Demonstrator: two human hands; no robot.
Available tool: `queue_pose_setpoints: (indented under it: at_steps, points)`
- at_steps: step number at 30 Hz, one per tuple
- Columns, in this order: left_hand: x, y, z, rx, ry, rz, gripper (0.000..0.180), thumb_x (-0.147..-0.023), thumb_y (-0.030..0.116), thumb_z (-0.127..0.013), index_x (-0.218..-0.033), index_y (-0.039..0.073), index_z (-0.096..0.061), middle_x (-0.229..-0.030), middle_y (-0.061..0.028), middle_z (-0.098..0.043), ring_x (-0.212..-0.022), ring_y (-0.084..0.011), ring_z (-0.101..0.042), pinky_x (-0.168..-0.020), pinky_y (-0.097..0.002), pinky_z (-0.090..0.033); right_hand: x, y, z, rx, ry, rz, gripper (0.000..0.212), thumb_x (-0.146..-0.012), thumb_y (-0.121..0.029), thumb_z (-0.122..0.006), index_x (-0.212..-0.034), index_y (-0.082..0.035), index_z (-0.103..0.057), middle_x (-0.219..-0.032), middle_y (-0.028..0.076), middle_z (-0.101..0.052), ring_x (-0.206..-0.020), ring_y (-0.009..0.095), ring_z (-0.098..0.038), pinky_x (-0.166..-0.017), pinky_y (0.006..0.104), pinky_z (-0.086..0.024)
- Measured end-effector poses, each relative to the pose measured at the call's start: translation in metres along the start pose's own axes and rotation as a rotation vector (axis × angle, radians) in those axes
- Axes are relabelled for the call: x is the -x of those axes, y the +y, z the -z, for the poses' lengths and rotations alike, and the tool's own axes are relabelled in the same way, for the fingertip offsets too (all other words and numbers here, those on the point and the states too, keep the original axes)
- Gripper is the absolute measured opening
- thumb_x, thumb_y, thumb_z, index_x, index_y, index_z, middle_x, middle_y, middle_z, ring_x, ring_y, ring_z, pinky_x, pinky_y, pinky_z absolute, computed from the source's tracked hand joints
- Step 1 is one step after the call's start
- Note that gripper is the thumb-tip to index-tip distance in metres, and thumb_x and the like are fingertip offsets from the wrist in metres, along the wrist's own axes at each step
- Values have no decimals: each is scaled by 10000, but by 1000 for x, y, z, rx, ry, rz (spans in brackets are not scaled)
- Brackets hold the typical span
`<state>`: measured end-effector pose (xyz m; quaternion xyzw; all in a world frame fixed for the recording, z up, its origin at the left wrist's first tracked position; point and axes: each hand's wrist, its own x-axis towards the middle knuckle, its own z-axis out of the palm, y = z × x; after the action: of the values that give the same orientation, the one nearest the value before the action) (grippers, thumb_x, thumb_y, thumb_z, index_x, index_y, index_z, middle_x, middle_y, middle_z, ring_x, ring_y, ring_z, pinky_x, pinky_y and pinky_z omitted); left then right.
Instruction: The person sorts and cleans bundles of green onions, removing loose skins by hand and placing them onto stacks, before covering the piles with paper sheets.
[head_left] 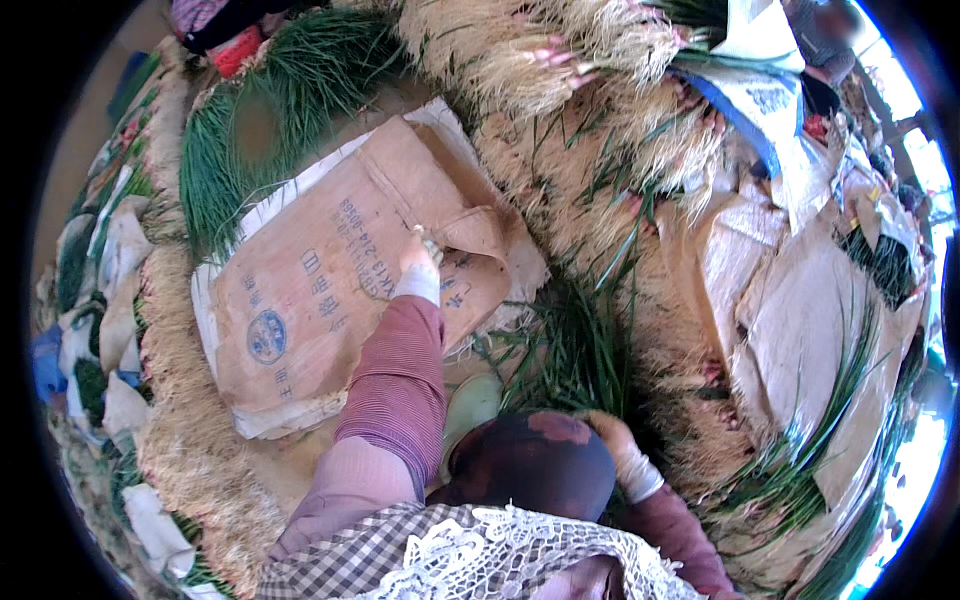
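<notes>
A large brown paper sack [310,260] lies flat on the ground in front of me, with a white underlayer showing along its edges. My left hand [422,262] reaches onto its right part, fingers closed at a fold where a loose flap [480,240] of the paper is raised. The fingertips are small and partly hidden. My right hand [612,440] rests against my dark, stained knee [540,460], its fingers lying over the side and holding nothing that I can see.
Banks of green onions with pale roots [570,130] rise to the right. A pile of long green leaves [290,90] lies beyond the sack. More roots [180,380] line the left. Light sacking [810,310] covers bundles at right. A pale green shoe [474,402] stands by my knee.
</notes>
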<state>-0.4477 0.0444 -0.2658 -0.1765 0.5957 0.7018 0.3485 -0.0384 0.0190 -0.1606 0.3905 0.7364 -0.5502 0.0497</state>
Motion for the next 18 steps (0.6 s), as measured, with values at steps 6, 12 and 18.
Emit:
queue_pose_setpoints:
  at_steps: [6, 12, 18]
  points:
    - [99, 61, -114, -219, -817, -503, 277, -775, 70, -558, -1047, 23, -528, -979, -78, -567, -851, -166, -542, -783, -266, -429, 31, 26, -5, 31, 41, 51, 238, -786, -193, -526, -955, -28, -556, -896, 138, -583, -841, 226, -562, -746, 290, -423]
    - [149, 0, -40, -636, -915, -469, 245, -801, 76, -507, -1042, 32, -503, -926, -28, -560, -831, -138, -513, -744, -285, -435, 25, -7, 8, 11, 96, 34, 262, -775, -214, -527, -962, -32, -557, -905, 142, -585, -851, 254, -561, -752, 306, -428]
    - [225, -38, 163, -1450, -646, -473, 281, -811, 277, -447, -937, 48, -550, -915, -136, -571, -812, -250, -539, -714, -364, -418, 41, 10, 10, 289, -75, -78, 395, -768, -373, -506, -975, -42, -560, -918, 144, -589, -860, 277, -558, -756, 342, -426]
